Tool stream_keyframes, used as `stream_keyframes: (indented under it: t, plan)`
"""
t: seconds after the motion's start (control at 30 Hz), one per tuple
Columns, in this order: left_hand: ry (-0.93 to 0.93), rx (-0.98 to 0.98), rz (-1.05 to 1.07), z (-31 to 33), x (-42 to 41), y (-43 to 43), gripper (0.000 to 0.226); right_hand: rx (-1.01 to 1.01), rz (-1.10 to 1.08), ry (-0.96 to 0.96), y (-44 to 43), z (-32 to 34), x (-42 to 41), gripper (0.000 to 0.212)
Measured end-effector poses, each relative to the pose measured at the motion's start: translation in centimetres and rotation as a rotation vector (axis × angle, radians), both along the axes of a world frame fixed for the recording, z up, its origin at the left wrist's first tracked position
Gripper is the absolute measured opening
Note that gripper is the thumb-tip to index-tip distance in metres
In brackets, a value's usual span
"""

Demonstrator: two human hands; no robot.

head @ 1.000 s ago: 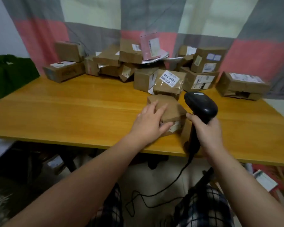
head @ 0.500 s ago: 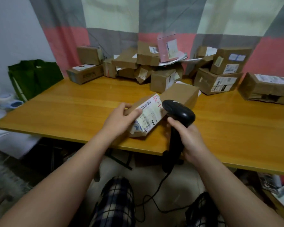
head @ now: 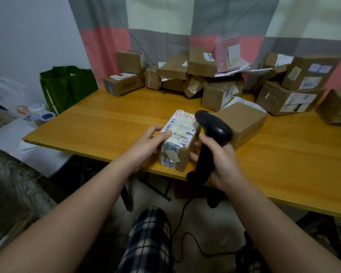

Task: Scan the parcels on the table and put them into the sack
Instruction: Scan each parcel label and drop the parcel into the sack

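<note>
Gripping boxy brown cardboard parcel [head: 183,154] with left hand [head: 146,145], curling thumb over its paper label [head: 182,128]; wrapping right hand [head: 223,164] round smooth black plastic scanner [head: 215,129] handle.

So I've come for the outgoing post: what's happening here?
A person at the table is scanning parcels. The left hand holds a small parcel label-up at the near edge, while the right hand grips a black scanner, its head just over the label. More boxes are piled along the back of the table, and a green bag stands off its left end.
</note>
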State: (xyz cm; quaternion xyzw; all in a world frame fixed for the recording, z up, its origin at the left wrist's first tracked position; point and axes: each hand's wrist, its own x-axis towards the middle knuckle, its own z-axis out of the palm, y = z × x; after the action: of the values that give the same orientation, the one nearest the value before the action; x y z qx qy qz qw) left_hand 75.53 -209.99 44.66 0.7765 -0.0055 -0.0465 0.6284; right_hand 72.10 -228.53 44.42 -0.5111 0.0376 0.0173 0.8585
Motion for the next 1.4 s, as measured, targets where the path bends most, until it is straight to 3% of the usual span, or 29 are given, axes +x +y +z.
stream_keyframes:
  t: [0.13, 0.2, 0.27, 0.33, 0.43, 0.5, 0.6, 0.63, 0.7, 0.8, 0.93, 1.07, 1.2, 1.3, 1.4]
  plan:
    - [-0.253, 0.219, 0.224, 0.4, 0.1, 0.0, 0.045, -0.035, 0.035, -0.008, 0.6, -0.3, -0.4, 0.028]
    - [-0.239, 0.373, 0.168, 0.9, 0.0, -0.5, 0.074, -0.185, -0.002, -0.091, 0.3, 0.0, -0.1, 0.029]
    - [-0.204, 0.584, 0.129, 1.0, 0.1, -1.1, 0.088, -0.31, -0.065, -0.142, -0.2, 0.8, 0.3, 0.025]
    - [-0.217, 0.661, 0.113, 1.5, 0.4, -1.0, 0.083, -0.372, -0.124, -0.15, -0.9, 1.5, 0.9, 0.021]
    - [-0.285, 0.718, -0.074, 2.5, 1.1, 0.6, 0.061, -0.458, -0.14, -0.163, -1.8, 2.4, 1.6, 0.016]
    - [-0.356, 0.657, -0.083, 2.5, 1.5, 1.7, 0.039, -0.475, -0.128, -0.161, -2.2, 2.7, 2.0, 0.016]
    - [-0.356, 0.364, 0.161, 1.2, 1.6, 2.2, 0.023, -0.479, -0.105, -0.125, -2.1, 2.8, 2.7, 0.024]
    - [-0.32, 0.28, 0.244, 0.7, 1.5, 2.1, 0.024, -0.476, -0.084, -0.104, -2.0, 2.9, 2.9, 0.029]
    - [-0.191, 0.197, 0.329, -0.4, 1.3, 1.8, 0.049, -0.445, -0.022, -0.059, -1.6, 3.0, 3.2, 0.032]
    - [0.001, 0.178, 0.257, -1.8, 1.3, 1.2, 0.075, -0.346, 0.055, 0.011, -0.5, 2.8, 3.5, 0.03]
    - [-0.019, 0.025, 0.188, -1.2, 1.6, 0.4, 0.09, -0.233, 0.005, 0.004, 1.1, 1.4, 3.0, 0.035]
    - [-0.128, 0.034, 0.124, 0.3, 2.8, 1.3, 0.075, -0.134, 0.066, -0.005, 1.1, 0.4, 2.4, 0.033]
    - [-0.364, 0.231, 0.146, 0.7, 3.9, 2.5, 0.078, -0.46, 0.009, -0.138, -0.7, 0.7, 2.0, 0.024]
    - [-0.378, 0.243, 0.125, 0.9, 4.6, 2.5, 0.072, -0.717, -0.058, -0.296, -1.8, 1.1, 1.5, 0.035]
    - [-0.405, 0.26, 0.082, 1.0, 5.0, 2.0, 0.072, -0.813, -0.072, -0.35, -1.9, 1.3, 1.1, 0.037]
